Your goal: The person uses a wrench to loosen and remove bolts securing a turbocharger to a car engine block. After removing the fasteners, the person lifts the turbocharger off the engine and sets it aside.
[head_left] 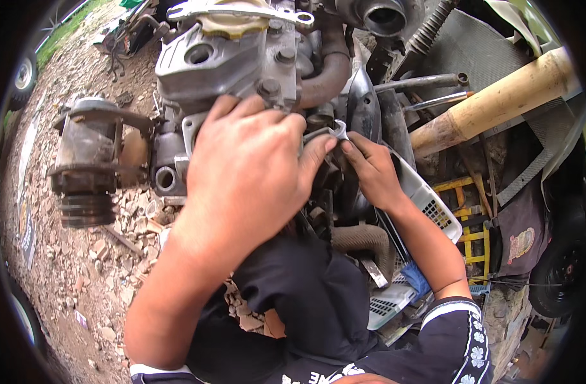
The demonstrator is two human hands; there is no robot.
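Observation:
In front of me stands a grey metal engine [203,70] with a round opening and large bolts on top. My left hand [245,153] lies over its near side, back up and fingers curled; whatever they grip is hidden beneath the hand. Its thumb reaches toward a small silver wrench [340,130] beside the engine's right side. My right hand [373,169] is closed round that wrench, with the jaw end showing above its fingers. Across the pale yellow round cap [232,25] at the top of the engine lies another silver wrench [286,15].
A cylindrical part with a ribbed pulley [85,160] juts out at left, above rubble-strewn ground [69,269]. At right are a thick bamboo pole [491,102], a white plastic basket [427,198], a yellow frame [462,192] and a dark wheel [558,269]. A rusty pipe [325,83] bends beside the engine.

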